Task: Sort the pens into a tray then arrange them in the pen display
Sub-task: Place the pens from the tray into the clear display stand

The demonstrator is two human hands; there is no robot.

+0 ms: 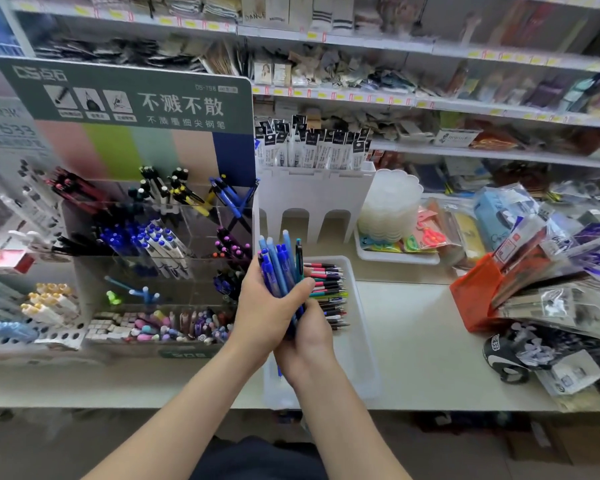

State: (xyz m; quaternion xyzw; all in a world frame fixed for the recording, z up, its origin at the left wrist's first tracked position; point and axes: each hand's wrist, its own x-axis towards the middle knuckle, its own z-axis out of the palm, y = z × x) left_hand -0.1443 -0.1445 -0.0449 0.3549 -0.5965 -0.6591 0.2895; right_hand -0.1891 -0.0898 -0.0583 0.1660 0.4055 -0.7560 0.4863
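Observation:
My left hand (269,306) grips an upright bundle of blue pens (280,261), thumb wrapped across the front. Just below it my right hand (309,344) cups the lower ends of the same bundle. Both hands hover over a white tray (359,341) on the counter, where several mixed-colour pens (328,292) lie sideways at the far end. To the left stands the clear acrylic pen display (160,244), its compartments holding blue, black, pink and purple pens beneath a green sign.
A white refill rack (314,188) stands behind the tray. A stack of clear containers (390,206) sits on a small tray at right. An orange box (475,296) and packaged stationery crowd the right counter. Store shelves run along the back.

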